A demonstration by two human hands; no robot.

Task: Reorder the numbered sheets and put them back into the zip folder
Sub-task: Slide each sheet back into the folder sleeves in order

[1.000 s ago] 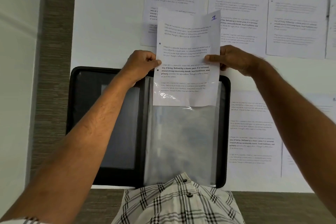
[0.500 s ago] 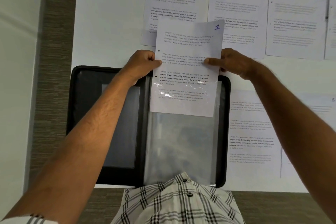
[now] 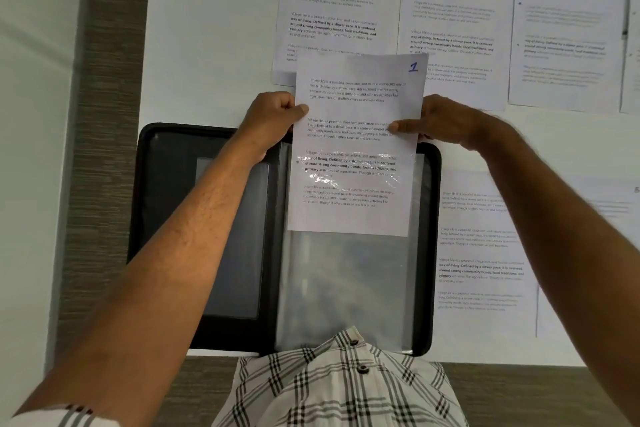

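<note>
Both hands pinch sheet 1 [image 3: 358, 135] by its edges, left hand [image 3: 273, 121] and right hand [image 3: 440, 123], its lower half inside the zip folder [image 3: 207, 218] sleeve below them. Next, I'd guess: slide it fully down.

Bare bench [image 3: 214, 45] lies open toward the far left corner; sheet 2 [image 3: 339, 3] and sheet 3 [image 3: 453, 10] crowd the far edge, the open zip folder [image 3: 173, 218] fills the near edge, more sheets [image 3: 485, 253] cover the right

sheet 1 [image 3: 356, 149] half in folder sleeve [image 3: 346, 281] | sheets 2 [image 3: 339, 3], 3 [image 3: 453, 10] behind
</note>
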